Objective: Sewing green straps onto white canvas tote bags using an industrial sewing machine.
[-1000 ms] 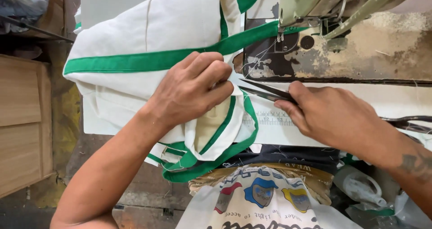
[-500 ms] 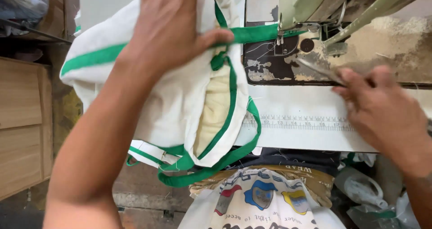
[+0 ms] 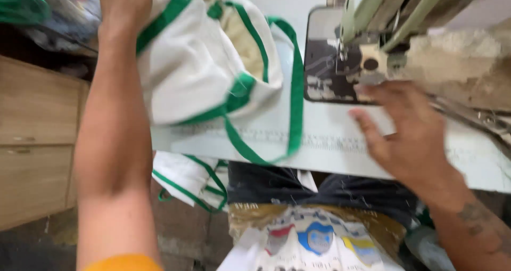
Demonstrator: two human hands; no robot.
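The white cloth bag with green trim [image 3: 207, 74] is now off its earlier spot, where it lay flat on the sewing table [image 3: 330, 143] a second ago under the left hand's palm. The left hand [image 3: 120, 5] has carried it up and to the far left; it grips the bag near the top edge of the view, fingers closed on the fabric, though the hand is partly cut off and I cannot see exactly how the fingers sit. The bag hangs bunched from that hold, mouth gaping to show a tan lining, with a green strap [image 3: 287, 106] trailing in a loop down over the table's near edge.

The right hand [image 3: 404, 138] has changed too. A second ago it lay on the table with a dark pair of snips; now it is open, fingers spread and blurred, hovering over the table just below the sewing machine's [image 3: 394, 31] needle area, and I see nothing in it. Dark blades [image 3: 479, 116] lie on the table to its right, apart from the hand.

To me, this looks like a finished piece being lifted clear of the machine, leaving the bed in front of the needle free. More white and green bags [image 3: 191, 178] hang below the table's near edge, and a wooden cabinet [image 3: 37, 143] stands at the left.
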